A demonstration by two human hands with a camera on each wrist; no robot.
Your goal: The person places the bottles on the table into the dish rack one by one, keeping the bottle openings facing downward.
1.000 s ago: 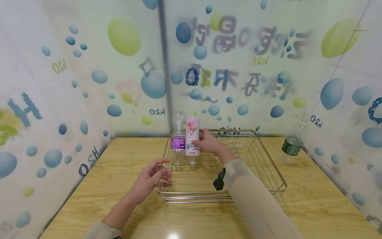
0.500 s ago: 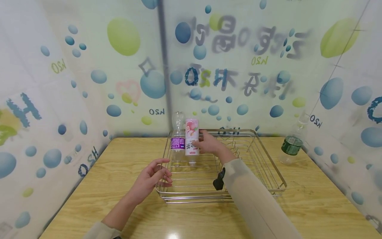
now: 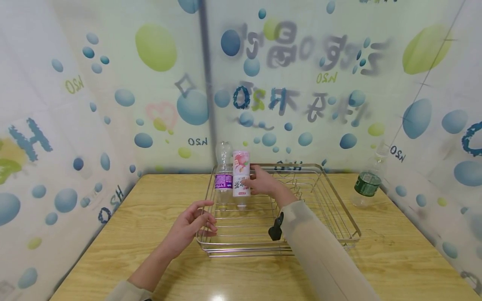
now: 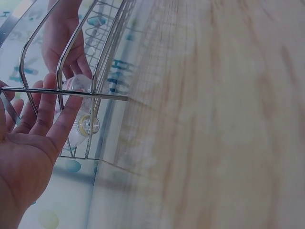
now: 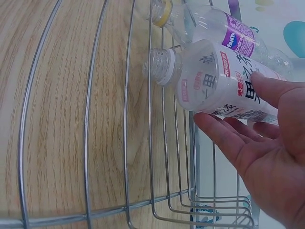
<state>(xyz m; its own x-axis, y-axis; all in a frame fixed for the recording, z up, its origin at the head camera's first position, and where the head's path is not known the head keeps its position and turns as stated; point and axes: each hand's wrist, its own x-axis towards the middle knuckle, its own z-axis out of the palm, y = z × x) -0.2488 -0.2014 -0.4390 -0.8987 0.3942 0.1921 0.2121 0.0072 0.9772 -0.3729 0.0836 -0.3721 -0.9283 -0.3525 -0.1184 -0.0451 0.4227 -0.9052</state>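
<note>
My right hand (image 3: pixel 263 180) holds a clear bottle with a pink-and-white peach label (image 3: pixel 241 173) between thumb and fingers. The bottle stands neck down in a wire rack (image 3: pixel 320 209), its open neck against the bars in the right wrist view. Close on its left, a clear Fanta bottle with a purple label (image 3: pixel 224 181) is also upside down, a yellow ring round its neck. At the rack's front left corner, my left hand (image 3: pixel 190 225) has its fingers loosely extended against the wires. In the left wrist view those fingers (image 4: pixel 45 112) lie along the rim, gripping no bottle.
A clear bottle with a green label (image 3: pixel 367 184) stands upright on the wooden table (image 3: pixel 143 205), right of the rack. Wavy wire dividers (image 3: pixel 297 184) rise inside the rack. Behind the table hangs a patterned curtain (image 3: pixel 169 83).
The peach-label bottle has turned slightly in my right hand, its lettering shifting a little to the left. Both hands stay in about the same places.
</note>
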